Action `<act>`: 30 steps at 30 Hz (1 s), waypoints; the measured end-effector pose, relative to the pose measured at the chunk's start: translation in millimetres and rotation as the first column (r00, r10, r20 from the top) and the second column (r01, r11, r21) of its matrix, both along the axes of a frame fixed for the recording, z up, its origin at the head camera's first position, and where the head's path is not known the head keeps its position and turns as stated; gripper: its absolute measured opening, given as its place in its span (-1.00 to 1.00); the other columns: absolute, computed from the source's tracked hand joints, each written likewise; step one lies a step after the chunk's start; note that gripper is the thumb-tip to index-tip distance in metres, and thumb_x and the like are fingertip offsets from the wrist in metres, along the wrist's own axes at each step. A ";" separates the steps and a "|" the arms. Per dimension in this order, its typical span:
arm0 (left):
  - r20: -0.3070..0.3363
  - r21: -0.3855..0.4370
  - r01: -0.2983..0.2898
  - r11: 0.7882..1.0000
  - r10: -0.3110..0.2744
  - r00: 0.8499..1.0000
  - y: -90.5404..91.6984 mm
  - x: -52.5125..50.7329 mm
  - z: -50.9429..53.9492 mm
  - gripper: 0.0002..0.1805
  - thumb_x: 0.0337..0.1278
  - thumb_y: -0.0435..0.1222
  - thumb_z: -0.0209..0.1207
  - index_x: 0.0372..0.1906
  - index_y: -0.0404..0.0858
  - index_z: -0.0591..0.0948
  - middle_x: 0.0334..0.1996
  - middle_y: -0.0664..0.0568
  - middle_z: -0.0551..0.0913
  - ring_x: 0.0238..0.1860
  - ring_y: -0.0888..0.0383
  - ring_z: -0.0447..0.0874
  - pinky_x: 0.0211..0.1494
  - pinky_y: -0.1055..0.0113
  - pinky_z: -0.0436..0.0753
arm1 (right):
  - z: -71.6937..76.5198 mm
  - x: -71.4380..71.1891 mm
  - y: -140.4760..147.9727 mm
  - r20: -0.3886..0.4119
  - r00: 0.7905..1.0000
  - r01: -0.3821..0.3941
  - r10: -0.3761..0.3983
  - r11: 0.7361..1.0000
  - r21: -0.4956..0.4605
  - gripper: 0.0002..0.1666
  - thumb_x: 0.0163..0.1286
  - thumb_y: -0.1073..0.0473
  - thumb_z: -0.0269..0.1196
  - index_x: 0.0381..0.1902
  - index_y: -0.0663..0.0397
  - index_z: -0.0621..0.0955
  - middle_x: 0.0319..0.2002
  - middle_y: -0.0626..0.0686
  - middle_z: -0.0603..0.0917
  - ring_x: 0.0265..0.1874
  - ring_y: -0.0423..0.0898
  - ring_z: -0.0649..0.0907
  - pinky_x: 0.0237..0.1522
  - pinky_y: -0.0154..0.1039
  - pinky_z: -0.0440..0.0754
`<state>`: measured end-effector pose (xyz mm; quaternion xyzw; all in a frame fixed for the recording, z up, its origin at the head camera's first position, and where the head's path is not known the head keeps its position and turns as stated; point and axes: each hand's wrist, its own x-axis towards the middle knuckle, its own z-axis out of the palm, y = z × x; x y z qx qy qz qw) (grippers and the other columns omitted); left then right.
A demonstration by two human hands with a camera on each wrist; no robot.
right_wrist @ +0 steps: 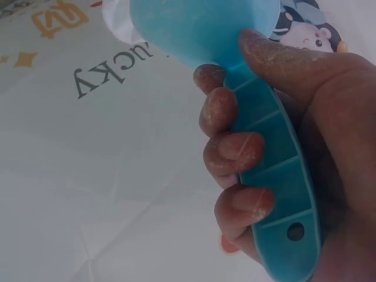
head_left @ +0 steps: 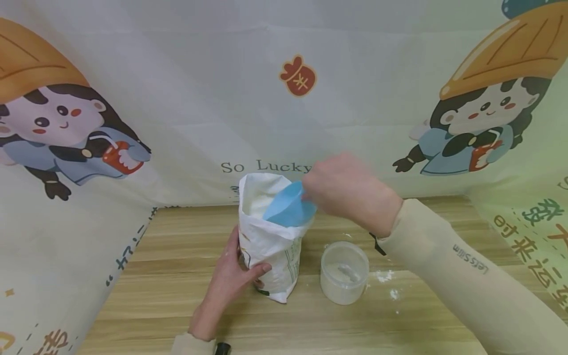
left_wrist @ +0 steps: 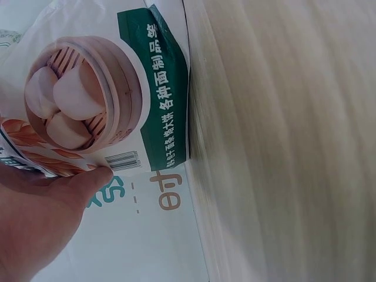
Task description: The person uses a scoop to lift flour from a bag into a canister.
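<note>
A white bag (head_left: pixel 272 256) stands upright on the table, its top open with white powder inside. The left hand (head_left: pixel 235 276) grips the bag's lower side, thumb across the front; in the left wrist view the thumb lies near the barcode of the bag (left_wrist: pixel 132 100). Above the bag, the right hand (head_left: pixel 350 190) holds a blue scoop (head_left: pixel 290 204), whose bowl is at the bag's mouth. The right wrist view shows white-dusted fingers of the right hand (right_wrist: pixel 241 147) curled round the ribbed handle of the scoop (right_wrist: pixel 276 158).
Right of the bag stands a clear round container (head_left: pixel 344 273), open, with white powder in it. Powder specks lie on the wooden table (head_left: pixel 155 296) beside it. A printed cloth (head_left: pixel 199 98) hangs behind and along both sides.
</note>
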<state>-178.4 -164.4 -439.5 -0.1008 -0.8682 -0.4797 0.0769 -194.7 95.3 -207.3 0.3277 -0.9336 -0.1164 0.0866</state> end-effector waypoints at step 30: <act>0.020 -0.034 -0.018 0.999 0.018 1.000 0.3 2.1 -0.3 0.34 -0.09 -0.01 0.61 0.69 -0.08 -0.04 0.50 -0.29 0.33 0.44 -0.28 0.38 0.50 -0.26 0.33 | -27.2 -5.1 -30.9 -0.136 0.991 0.007 0.015 0.987 0.158 -0.78 0.28 0.32 0.37 -0.51 -0.08 0.69 -0.56 -0.07 0.63 -0.60 -0.12 0.53 -0.56 -0.17 0.65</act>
